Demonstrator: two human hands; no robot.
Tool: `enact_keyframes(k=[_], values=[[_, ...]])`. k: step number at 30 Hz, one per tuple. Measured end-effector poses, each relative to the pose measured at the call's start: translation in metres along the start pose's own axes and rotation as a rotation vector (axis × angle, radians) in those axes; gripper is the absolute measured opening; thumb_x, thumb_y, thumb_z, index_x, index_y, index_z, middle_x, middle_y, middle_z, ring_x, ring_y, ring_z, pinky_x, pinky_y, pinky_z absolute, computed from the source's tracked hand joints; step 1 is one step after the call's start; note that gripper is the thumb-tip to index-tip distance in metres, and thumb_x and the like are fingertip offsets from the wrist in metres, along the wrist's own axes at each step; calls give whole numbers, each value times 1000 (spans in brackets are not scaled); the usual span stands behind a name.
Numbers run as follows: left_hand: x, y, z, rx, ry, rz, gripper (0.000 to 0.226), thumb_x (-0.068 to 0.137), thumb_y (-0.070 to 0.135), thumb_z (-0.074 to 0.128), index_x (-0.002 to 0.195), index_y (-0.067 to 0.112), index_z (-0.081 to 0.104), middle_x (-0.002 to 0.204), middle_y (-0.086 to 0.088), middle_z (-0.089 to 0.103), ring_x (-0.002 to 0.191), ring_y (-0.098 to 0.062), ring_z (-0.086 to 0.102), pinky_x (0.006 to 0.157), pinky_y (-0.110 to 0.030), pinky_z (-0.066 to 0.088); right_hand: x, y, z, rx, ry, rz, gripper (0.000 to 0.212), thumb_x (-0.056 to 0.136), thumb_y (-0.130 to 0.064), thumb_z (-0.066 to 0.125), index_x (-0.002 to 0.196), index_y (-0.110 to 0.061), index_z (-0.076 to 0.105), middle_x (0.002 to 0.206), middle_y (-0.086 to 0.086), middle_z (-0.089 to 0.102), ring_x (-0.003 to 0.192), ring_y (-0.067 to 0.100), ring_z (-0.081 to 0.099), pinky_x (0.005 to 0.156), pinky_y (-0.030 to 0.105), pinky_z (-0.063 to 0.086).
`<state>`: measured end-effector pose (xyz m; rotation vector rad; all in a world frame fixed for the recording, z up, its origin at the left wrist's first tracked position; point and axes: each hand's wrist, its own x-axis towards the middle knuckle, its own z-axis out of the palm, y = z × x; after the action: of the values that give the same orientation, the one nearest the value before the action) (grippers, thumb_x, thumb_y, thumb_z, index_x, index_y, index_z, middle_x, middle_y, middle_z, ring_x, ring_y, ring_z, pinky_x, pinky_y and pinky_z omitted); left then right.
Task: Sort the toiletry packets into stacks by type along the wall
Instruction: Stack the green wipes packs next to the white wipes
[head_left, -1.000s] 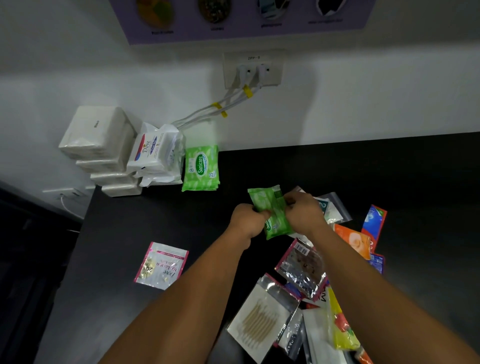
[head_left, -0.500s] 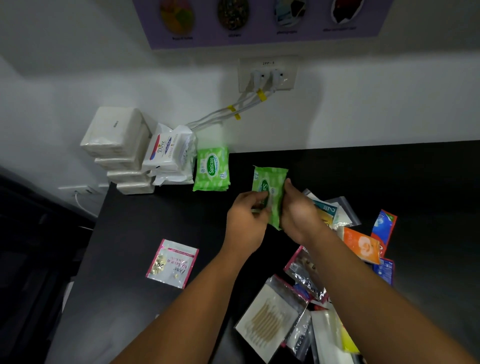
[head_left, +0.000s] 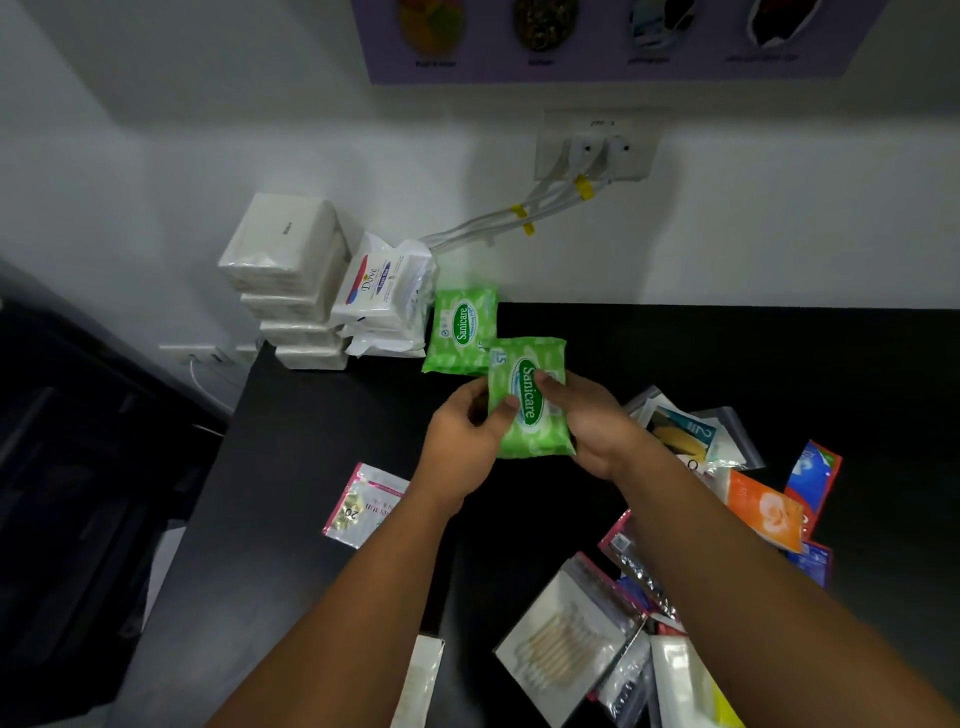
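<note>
Both hands hold a green Sanicare wipes packet (head_left: 530, 397) above the black table (head_left: 322, 441), label up. My left hand (head_left: 462, 436) grips its left edge, thumb on top. My right hand (head_left: 587, 421) grips its right side, fingers over the front. Just beyond it a second green Sanicare packet (head_left: 460, 330) lies by the wall. Left of that stand a stack of white Dove packets (head_left: 382, 296) and a taller stack of plain white packets (head_left: 285, 280).
A loose heap of mixed packets lies at the right: an orange sachet (head_left: 763, 512), a blue sachet (head_left: 813, 480), a cotton-swab bag (head_left: 563, 642). A pink-edged packet (head_left: 361, 504) lies alone at the left. White cables (head_left: 519, 218) run down from a wall socket behind the stacks.
The green packet was crumpled between my hands over the heap. It now faces label up and has moved up and left, close to the green packet by the wall.
</note>
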<state>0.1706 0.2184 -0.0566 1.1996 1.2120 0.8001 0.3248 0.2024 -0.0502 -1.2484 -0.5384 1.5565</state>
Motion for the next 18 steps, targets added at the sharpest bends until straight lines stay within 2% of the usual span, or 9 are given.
enact_keyframes(k=[2, 4, 6, 9, 11, 14, 16, 18], values=[[5, 6, -8, -77, 81, 5, 34, 91, 23, 73, 122, 15, 63, 105, 1, 75, 96, -13, 73, 80, -22, 57, 2, -2, -1, -214, -89, 16, 31, 99, -22, 57, 124, -4, 63, 111, 15, 73, 100, 30, 70, 95, 47, 54], [13, 10, -21, -103, 84, -44, 41, 87, 22, 78, 124, 15, 62, 105, -2, 75, 96, -15, 73, 83, -26, 58, 2, -8, -3, -504, -187, 31, 29, 94, -28, 65, 115, -9, 68, 106, 11, 75, 98, 28, 72, 95, 46, 54], [18, 17, -33, -47, -70, -132, 38, 85, 19, 79, 120, 9, 68, 102, -8, 77, 95, -22, 74, 85, -34, 59, 2, -17, -3, -756, -281, 44, 31, 89, -35, 70, 109, -11, 71, 101, 7, 77, 95, 24, 73, 93, 44, 56], [17, 28, -45, 42, -342, -218, 23, 89, 18, 74, 110, 6, 74, 101, -13, 77, 96, -28, 74, 88, -36, 59, 1, -32, -3, -903, -367, 51, 33, 85, -37, 74, 106, -12, 73, 99, 4, 77, 93, 19, 74, 90, 39, 58], [20, 29, -49, 18, -307, -203, 23, 90, 17, 73, 109, 3, 74, 102, -16, 76, 97, -31, 74, 90, -39, 59, 2, -39, -7, -860, -379, 53, 33, 82, -29, 78, 108, -10, 71, 101, 8, 76, 92, 20, 74, 85, 37, 59], [27, 26, -52, -136, -82, -213, 21, 92, 16, 71, 107, 2, 73, 101, -17, 76, 94, -32, 74, 89, -46, 59, 11, -46, -15, -641, -324, 88, 31, 81, -12, 78, 109, -8, 68, 96, 13, 74, 80, 21, 73, 68, 32, 61], [31, 24, -55, -251, -11, -258, 17, 92, 15, 70, 104, 4, 72, 100, -16, 76, 89, -28, 75, 83, -44, 60, 21, -48, -13, -453, -174, 58, 25, 81, -10, 77, 105, -11, 68, 92, 11, 73, 70, 18, 70, 59, 29, 59], [32, 22, -58, -269, -24, -310, 14, 91, 15, 72, 102, 7, 70, 100, -13, 77, 84, -24, 75, 78, -39, 60, 34, -48, -6, -338, 4, 20, 22, 80, -12, 79, 98, -13, 67, 86, 7, 73, 69, 16, 68, 59, 28, 57]])
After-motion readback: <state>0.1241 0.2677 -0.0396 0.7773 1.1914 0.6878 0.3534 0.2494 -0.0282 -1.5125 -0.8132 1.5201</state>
